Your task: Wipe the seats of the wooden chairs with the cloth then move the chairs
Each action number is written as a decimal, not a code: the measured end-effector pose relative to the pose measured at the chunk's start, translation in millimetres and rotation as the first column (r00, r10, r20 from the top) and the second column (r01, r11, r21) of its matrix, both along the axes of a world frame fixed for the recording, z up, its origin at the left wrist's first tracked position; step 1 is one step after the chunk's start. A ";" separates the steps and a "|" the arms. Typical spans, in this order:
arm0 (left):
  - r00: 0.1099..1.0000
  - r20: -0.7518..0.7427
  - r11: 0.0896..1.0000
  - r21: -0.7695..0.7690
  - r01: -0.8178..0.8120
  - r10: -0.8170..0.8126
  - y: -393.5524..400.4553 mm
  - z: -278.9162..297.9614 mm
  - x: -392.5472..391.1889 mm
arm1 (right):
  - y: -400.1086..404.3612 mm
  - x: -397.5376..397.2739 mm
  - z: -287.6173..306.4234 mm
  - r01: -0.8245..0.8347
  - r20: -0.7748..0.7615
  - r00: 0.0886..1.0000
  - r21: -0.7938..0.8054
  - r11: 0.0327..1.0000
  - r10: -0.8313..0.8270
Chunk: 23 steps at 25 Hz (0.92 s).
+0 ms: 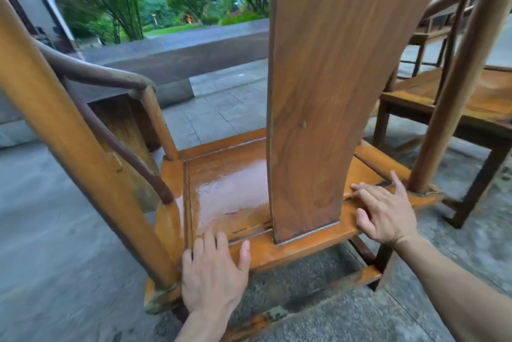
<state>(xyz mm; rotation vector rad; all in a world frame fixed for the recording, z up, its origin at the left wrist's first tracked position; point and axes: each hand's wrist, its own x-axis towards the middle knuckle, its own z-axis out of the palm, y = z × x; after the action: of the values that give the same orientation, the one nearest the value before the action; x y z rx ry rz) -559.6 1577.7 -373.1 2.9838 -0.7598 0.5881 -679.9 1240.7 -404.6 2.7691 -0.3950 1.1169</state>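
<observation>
Pressing left hand (213, 272), right hand (383, 211), seemingly flat, chair (313, 92)

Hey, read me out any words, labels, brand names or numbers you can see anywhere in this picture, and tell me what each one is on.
None: no readable text, label, brand or number shows anywhere.
Near wooden chair, its wet seat and both hands, left hand and right hand: bare of markings.
Second chair and stone paving: no writing.
Orange glow among the trees: too small and blurred to tell.
</observation>
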 end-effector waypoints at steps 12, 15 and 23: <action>0.994 -0.109 1.000 -0.030 0.002 -0.006 2.3 1.2 3.8 | 25.3 -9.2 13.5 0.218 -0.420 0.893 0.085 0.972 -0.163; 0.982 -0.187 1.000 -0.012 0.010 -0.013 5.1 7.7 0.5 | 53.4 -19.8 31.7 0.395 -0.551 0.798 0.171 0.903 -0.245; 0.898 -0.406 0.981 0.016 0.193 -0.170 28.3 71.2 -10.7 | 124.2 -55.1 111.7 0.476 -0.639 0.732 0.231 0.848 -0.237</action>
<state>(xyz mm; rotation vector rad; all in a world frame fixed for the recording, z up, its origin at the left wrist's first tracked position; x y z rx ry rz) -570.2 1606.0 -301.9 2.8819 -1.0065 -0.0615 -735.1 1364.9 -292.9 2.9523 -1.1049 0.0482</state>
